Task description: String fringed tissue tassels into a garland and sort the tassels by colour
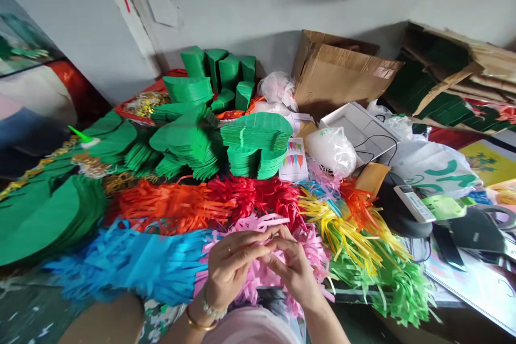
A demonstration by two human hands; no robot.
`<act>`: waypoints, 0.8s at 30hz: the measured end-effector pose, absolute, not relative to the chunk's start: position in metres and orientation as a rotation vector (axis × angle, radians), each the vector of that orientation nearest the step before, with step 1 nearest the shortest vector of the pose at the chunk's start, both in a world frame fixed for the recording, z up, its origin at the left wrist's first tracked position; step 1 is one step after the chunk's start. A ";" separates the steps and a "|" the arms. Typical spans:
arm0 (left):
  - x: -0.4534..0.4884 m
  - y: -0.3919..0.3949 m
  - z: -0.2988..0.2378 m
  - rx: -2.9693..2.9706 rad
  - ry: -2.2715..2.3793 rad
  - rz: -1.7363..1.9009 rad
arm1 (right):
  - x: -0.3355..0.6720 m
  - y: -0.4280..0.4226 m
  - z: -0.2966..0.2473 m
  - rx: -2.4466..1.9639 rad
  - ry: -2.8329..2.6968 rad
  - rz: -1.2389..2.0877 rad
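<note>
My left hand (pixel 231 260) and my right hand (pixel 292 263) meet at the fingertips near the front edge of the table. Both have bent fingers pinched together, and anything between the tips is too small or hidden to make out. Directly beneath and behind them lies pink fringed tissue paper (pixel 262 274), partly covered by my hands. A blue fringed paper bundle (pixel 161 258) spreads to the left. Orange fringe (pixel 173 201) and red fringe (pixel 258 196) lie behind, while yellow fringe (pixel 346 226) and light green fringe (pixel 403 285) are on the right.
Stacks of green cut paper (pixel 258 131) fill the middle back and left. Behind stand a cardboard box (pixel 346 75) and an open white box (pixel 363 129). Plastic bags (pixel 435 164), a phone (pixel 448 247) and a tape roll (pixel 502 217) sit on the right.
</note>
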State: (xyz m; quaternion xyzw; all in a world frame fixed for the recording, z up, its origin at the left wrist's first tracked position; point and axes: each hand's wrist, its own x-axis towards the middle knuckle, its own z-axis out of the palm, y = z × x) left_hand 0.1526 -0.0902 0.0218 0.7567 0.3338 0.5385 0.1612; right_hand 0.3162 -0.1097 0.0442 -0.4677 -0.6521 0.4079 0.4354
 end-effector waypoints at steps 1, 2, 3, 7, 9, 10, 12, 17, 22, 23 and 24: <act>0.154 -0.091 0.021 2.108 0.977 1.483 | 0.315 -0.111 0.039 -1.165 -1.560 1.046; 0.155 -0.093 0.020 2.019 1.016 1.425 | 0.314 -0.113 0.034 -1.177 -1.513 1.055; 0.155 -0.094 0.018 1.902 1.060 1.369 | 0.313 -0.115 0.031 -1.198 -1.480 1.044; 0.150 -0.102 0.014 1.609 1.115 1.216 | 0.307 -0.122 0.028 -1.276 -1.449 0.922; 0.148 -0.104 0.013 1.633 1.130 1.174 | 0.303 -0.125 0.027 -1.308 -1.479 0.859; 0.148 -0.105 0.012 1.633 1.154 1.172 | 0.301 -0.126 0.026 -1.321 -1.496 0.821; 0.151 -0.106 0.009 1.598 1.211 1.184 | 0.297 -0.127 0.023 -1.339 -1.535 0.725; 0.157 -0.109 -0.004 1.412 1.255 1.145 | 0.293 -0.131 0.014 -1.382 -1.665 0.549; 0.148 -0.111 -0.013 1.521 1.258 1.149 | 0.300 -0.131 0.008 -1.383 -1.622 0.692; 0.147 -0.112 -0.012 1.597 1.248 1.151 | 0.301 -0.131 0.008 -1.381 -1.587 0.723; 0.147 -0.113 -0.012 1.669 1.228 1.141 | 0.302 -0.131 0.008 -1.379 -1.564 0.749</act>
